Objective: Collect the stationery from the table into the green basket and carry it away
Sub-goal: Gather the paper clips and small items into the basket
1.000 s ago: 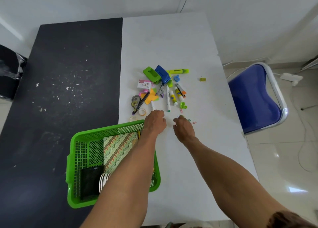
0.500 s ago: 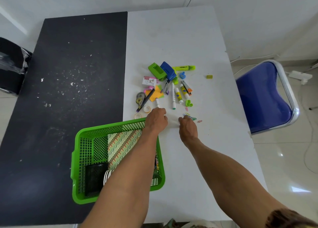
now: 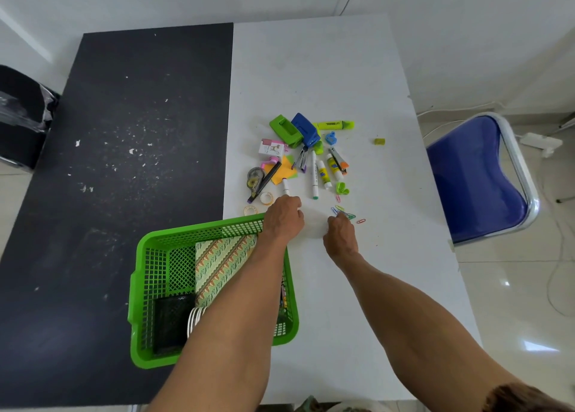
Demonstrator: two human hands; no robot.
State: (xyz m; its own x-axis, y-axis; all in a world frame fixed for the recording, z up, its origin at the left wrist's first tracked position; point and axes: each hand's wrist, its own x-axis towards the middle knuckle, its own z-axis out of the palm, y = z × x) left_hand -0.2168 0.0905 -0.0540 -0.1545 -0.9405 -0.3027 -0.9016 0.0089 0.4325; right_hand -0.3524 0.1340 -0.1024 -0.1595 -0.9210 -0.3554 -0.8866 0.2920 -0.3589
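Paper clips (image 3: 346, 214) at right hand (image 3: 340, 232), left hand (image 3: 284, 217) curled above green basket (image 3: 202, 229) rim, both grips unclear.

Bright, even light with soft, faint shadows on the white desk (image 3: 342, 69). Glare patches shine on the tiled floor (image 3: 510, 318) beyond the desk's right edge. Wide-angle distortion bows the edges; focus is sharp

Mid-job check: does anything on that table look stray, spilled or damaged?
One small yellow-green piece lies alone, right of the main stationery pile. Coloured paper clips are scattered loose by the right hand. The black tabletop is flecked with white specks, like chipped surface.
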